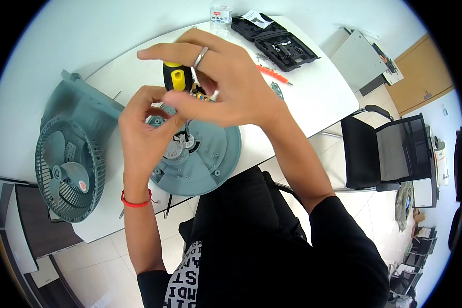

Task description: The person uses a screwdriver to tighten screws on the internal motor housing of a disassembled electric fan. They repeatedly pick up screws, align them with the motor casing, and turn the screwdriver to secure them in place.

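Note:
My right hand (231, 82), with a ring on one finger, is around the black and yellow handle of a screwdriver (177, 78). Its index finger stretches past the handle's top, while the thumb lies by the lower end. Just below, my left hand (148, 128) has thumb and fingers drawn together in a pinch; what lies between them is hidden. Beneath both hands sits a round grey-green plastic fan base (218, 164), its underside showing with screw posts and pale round fittings. Small coloured parts and wires show partly behind my right hand.
A grey-green fan (69, 164) with a caged blade stands at the white table's (313, 105) left. Toward the back are a water bottle (220, 20), an open black tool case (282, 49) and an orange-red tool (274, 74). A black chair (380, 149) stands right of the table.

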The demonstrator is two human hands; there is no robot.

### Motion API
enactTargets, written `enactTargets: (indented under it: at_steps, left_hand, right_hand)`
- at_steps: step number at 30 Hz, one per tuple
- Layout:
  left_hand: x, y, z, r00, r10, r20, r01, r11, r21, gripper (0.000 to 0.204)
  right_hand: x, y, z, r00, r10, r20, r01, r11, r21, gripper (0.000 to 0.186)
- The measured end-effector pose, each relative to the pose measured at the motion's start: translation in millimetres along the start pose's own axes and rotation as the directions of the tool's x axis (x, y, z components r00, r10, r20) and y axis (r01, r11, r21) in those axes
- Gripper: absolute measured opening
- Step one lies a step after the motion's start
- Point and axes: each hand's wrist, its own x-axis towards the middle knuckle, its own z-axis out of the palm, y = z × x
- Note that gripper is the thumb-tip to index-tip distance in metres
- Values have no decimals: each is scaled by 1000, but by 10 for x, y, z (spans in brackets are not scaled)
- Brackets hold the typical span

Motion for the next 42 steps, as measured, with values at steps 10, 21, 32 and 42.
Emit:
enactTargets:
  at_steps: [10, 21, 32, 42]
  left_hand:
    - [-18, 62, -20, 999, 9, -39, -7, 997, 72, 36]
    - [-64, 60, -47, 999, 9, -39, -5, 995, 95, 39]
    - [-59, -80, -71, 998, 49, -39, -46, 995, 94, 43]
    - [-97, 30, -31, 989, 147, -30, -134, 956, 263, 37]
  right_hand:
    - [-3, -93, -95, 999, -36, 25, 38, 996, -87, 40]
    - [83, -188, -48, 999, 31, 20, -31, 999, 16, 39]
    - [53, -213, -23, 998, 30, -46, -35, 993, -115, 24]
    - [32, -163, -97, 994, 96, 56, -91, 991, -98, 35]
